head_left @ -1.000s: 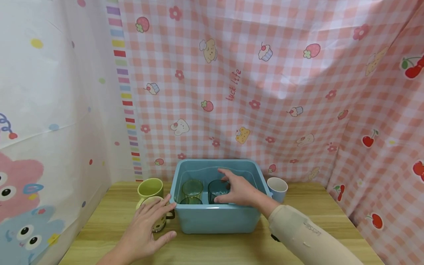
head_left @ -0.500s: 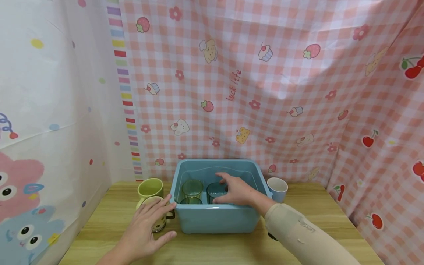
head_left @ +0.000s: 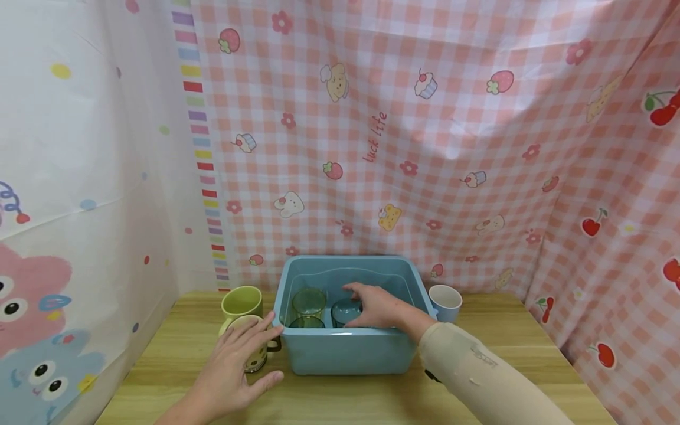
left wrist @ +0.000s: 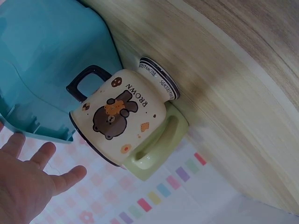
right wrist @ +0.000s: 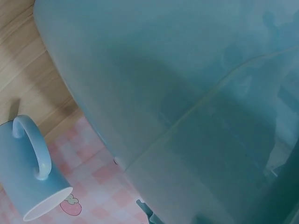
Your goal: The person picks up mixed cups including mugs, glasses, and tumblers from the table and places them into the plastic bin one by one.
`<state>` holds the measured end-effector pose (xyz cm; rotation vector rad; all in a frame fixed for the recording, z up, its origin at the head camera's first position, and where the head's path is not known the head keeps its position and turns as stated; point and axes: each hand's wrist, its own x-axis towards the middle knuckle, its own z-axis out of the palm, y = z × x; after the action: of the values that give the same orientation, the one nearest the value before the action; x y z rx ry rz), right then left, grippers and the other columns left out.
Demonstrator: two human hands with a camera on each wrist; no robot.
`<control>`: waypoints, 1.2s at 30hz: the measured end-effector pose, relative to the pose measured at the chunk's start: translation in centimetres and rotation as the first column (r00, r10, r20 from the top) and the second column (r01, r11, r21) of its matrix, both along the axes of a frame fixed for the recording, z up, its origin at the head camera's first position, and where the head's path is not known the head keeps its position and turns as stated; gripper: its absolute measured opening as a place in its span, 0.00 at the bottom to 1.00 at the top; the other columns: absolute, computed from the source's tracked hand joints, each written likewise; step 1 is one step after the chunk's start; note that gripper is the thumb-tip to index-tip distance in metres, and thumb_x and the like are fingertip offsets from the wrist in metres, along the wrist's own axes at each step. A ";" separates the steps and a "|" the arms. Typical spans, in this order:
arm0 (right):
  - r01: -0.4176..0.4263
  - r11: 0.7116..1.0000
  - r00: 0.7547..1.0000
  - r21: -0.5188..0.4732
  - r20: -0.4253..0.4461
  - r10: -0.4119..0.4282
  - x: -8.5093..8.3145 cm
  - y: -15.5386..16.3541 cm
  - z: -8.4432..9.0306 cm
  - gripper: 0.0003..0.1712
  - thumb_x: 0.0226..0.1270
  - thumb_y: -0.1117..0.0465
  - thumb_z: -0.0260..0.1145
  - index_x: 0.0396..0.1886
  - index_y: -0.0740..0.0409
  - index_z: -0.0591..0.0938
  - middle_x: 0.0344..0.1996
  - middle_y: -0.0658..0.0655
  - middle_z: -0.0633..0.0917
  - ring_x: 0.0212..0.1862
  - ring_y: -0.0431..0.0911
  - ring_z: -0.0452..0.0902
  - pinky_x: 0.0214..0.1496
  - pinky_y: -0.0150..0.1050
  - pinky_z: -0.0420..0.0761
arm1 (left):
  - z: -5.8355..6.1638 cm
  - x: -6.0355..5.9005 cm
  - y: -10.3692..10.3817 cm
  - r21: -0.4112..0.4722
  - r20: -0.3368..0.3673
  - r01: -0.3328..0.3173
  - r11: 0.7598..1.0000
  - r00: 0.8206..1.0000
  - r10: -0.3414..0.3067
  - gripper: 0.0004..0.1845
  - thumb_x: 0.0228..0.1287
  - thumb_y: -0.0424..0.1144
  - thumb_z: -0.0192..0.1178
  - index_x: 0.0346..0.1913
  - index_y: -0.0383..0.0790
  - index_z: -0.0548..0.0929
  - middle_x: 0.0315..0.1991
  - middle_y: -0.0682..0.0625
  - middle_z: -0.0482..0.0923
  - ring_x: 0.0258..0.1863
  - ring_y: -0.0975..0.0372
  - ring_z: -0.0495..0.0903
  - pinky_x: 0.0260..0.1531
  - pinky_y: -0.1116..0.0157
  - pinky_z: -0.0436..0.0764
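My right hand point(head_left: 379, 308) reaches down into a light blue plastic bin point(head_left: 350, 352) and holds a blue drinking glass point(head_left: 345, 313) by its side, thumb in front and fingers behind. Left of that glass, two greenish glasses point(head_left: 309, 302) stand inside the bin, one behind the other. My left hand point(head_left: 228, 369) is spread, its fingertips at the bin's left front corner; whether they touch the rim I cannot tell. Beyond it stands a cream bear mug point(left wrist: 117, 114) with a dark handle, partly covered by the hand in the head view. The right wrist view shows the bin's wall but no hand.
A green mug point(head_left: 241, 302) stands behind the bear mug, left of the bin. Close to the bin's right side is a light blue mug point(head_left: 446, 304) with a white inside. The wooden table point(head_left: 350, 401) ends at a pink checked curtain point(head_left: 372, 177).
My right hand has moved slightly left and lower in the bin, and the blue glass has gone down with it. The left hand has stayed in place.
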<state>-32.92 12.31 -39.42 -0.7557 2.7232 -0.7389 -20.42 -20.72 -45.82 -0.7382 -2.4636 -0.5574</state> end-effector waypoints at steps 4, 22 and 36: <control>-0.018 1.000 1.000 0.002 0.017 0.018 -0.2 0.0 -0.1 0.50 0.64 0.51 0.81 0.82 0.54 0.68 0.69 0.64 0.82 0.67 0.56 0.82 0.69 0.57 0.81 | 0.0 0.0 0.0 -0.002 -0.006 -0.002 1.000 1.000 0.002 0.39 0.63 0.60 0.75 0.76 0.58 0.77 0.80 0.51 0.71 0.75 0.45 0.71 0.62 0.26 0.73; -0.054 0.999 0.996 -0.002 0.065 0.054 -0.9 0.1 -0.9 0.50 0.66 0.56 0.80 0.83 0.55 0.66 0.70 0.65 0.82 0.72 0.58 0.78 0.73 0.58 0.79 | -0.6 -0.3 0.1 0.007 -0.012 0.004 1.000 1.000 -0.004 0.41 0.58 0.56 0.79 0.75 0.56 0.77 0.80 0.50 0.72 0.75 0.47 0.70 0.63 0.28 0.71; -0.093 0.995 0.992 0.020 0.088 0.091 -0.9 -0.1 -1.0 0.50 0.66 0.54 0.79 0.83 0.56 0.66 0.70 0.67 0.81 0.70 0.59 0.80 0.68 0.56 0.82 | -0.6 -0.3 0.0 0.001 -0.021 -0.001 1.000 1.000 0.001 0.42 0.58 0.56 0.79 0.76 0.59 0.76 0.80 0.50 0.72 0.75 0.47 0.71 0.63 0.28 0.73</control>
<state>-33.82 12.25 -40.44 -0.8178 2.5955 -0.7004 -20.70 -20.68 -46.42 -0.7390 -2.4447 -0.5476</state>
